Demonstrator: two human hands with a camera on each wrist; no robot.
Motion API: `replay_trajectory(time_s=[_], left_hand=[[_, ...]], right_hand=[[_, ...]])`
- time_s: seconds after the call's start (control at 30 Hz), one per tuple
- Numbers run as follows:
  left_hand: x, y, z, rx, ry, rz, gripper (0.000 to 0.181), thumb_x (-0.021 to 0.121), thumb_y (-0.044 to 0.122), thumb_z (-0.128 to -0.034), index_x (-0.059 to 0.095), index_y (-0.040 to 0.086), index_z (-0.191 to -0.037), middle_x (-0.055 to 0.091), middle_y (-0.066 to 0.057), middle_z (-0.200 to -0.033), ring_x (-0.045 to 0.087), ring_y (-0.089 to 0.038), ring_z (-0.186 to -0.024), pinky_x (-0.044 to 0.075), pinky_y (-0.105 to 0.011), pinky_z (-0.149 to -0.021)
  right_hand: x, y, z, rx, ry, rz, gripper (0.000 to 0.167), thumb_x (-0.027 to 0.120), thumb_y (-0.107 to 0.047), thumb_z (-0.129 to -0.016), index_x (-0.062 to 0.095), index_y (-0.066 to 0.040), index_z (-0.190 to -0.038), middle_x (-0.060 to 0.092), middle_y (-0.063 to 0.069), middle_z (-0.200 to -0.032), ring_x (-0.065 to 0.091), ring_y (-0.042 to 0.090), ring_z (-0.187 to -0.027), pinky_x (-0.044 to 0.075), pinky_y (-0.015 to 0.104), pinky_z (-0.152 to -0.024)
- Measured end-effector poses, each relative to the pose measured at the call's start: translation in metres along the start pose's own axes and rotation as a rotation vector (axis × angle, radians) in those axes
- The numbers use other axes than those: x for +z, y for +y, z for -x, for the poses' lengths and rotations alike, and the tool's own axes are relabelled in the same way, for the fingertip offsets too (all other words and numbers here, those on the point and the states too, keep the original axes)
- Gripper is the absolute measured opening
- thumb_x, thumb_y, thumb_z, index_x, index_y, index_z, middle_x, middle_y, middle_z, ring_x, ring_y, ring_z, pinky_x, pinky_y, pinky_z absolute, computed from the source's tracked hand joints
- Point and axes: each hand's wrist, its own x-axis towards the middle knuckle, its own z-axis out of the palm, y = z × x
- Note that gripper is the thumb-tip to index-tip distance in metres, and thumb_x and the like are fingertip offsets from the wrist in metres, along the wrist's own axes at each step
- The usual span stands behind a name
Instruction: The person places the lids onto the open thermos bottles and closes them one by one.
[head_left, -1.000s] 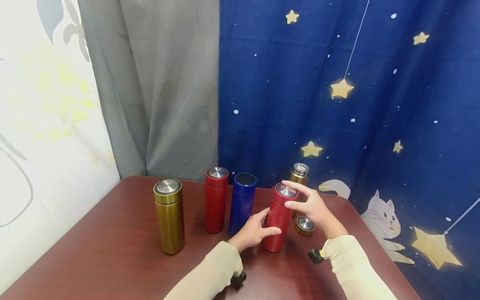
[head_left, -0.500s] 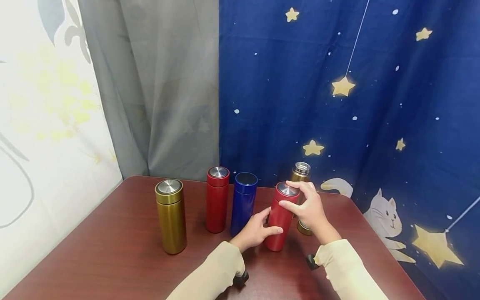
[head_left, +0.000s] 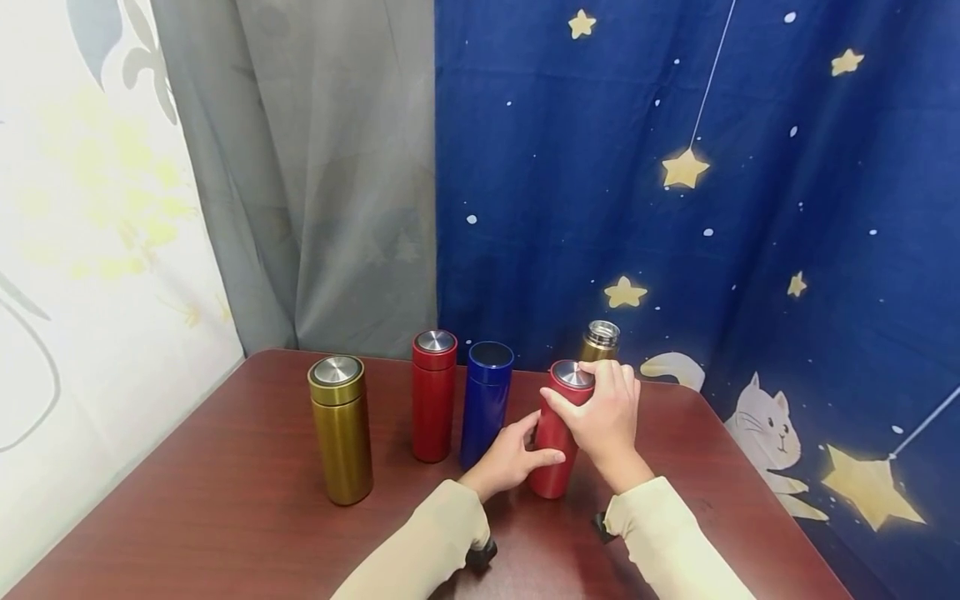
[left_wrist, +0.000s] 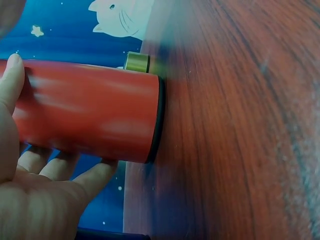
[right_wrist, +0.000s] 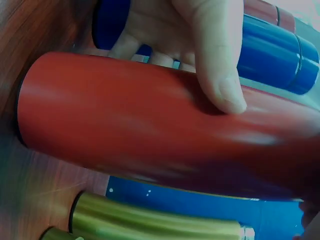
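Note:
A red thermos (head_left: 553, 435) with a silver-topped lid (head_left: 573, 374) stands nearly upright on the right half of the table. My left hand (head_left: 512, 457) grips its body, thumb in front and fingers behind, as the left wrist view also shows. At the top, my right hand (head_left: 609, 414) holds the lid with thumb and fingers on either side. Behind that hand is a gold thermos (head_left: 600, 343) with a bare steel mouth. Its gold lid (left_wrist: 136, 62) lies on the table, hidden in the head view but visible beyond the red thermos in the left wrist view.
To the left of my hands stand a blue thermos (head_left: 486, 408), a second red thermos (head_left: 433, 408) and another gold thermos (head_left: 341, 442), all lidded. The dark red-brown table (head_left: 225, 500) ends against a grey curtain (head_left: 345, 183) and a blue star-patterned curtain (head_left: 555, 167).
My right hand has turned around the lid, its thumb sliding leftward and its wrist swinging left. It now covers the loose gold lid. The left hand keeps its grip on the red thermos.

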Motion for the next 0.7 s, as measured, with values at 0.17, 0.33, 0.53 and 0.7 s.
replay_trajectory(time_s=[0.17,0.33,0.53,0.7], left_hand=[[-0.001,-0.001,-0.001,-0.02,-0.005,0.002,0.065,0.074,0.026,-0.0879,0.045,0.009,-0.144,0.065,-0.005,-0.123,0.064,-0.017,-0.108,0.052,-0.03,-0.088],[-0.003,-0.001,-0.001,-0.012,-0.003,0.029,0.065,0.074,0.023,-0.0879,0.044,0.006,-0.143,0.065,-0.007,-0.123,0.064,-0.017,-0.109,0.052,-0.029,-0.088],[-0.004,0.0,0.0,0.012,-0.022,0.027,0.061,0.074,0.023,-0.0876,0.047,0.01,-0.141,0.066,-0.005,-0.121,0.065,-0.016,-0.105,0.052,-0.028,-0.087],[-0.005,0.001,-0.002,0.01,-0.058,0.04,0.062,0.074,0.023,-0.0874,0.047,0.012,-0.142,0.065,-0.003,-0.12,0.065,-0.014,-0.104,0.052,-0.029,-0.087]], right_hand=[[0.002,-0.006,-0.001,-0.017,0.029,0.1,0.063,0.082,-0.052,-0.067,0.058,-0.004,-0.1,0.059,0.012,-0.091,0.046,0.031,-0.084,0.034,0.048,-0.076],[0.0,-0.008,-0.003,0.003,-0.036,0.072,0.067,0.083,-0.052,-0.067,0.055,-0.004,-0.103,0.056,0.012,-0.095,0.044,0.032,-0.09,0.033,0.049,-0.08],[-0.01,0.002,-0.005,0.15,-0.284,-0.319,0.063,0.086,-0.025,-0.072,0.052,-0.006,-0.122,0.05,0.012,-0.124,0.039,0.029,-0.118,0.046,0.046,-0.09],[-0.021,0.02,-0.016,0.183,-0.574,-0.712,0.07,0.075,-0.007,-0.08,0.044,-0.01,-0.143,0.044,0.016,-0.14,0.047,0.029,-0.12,0.053,0.043,-0.087]])
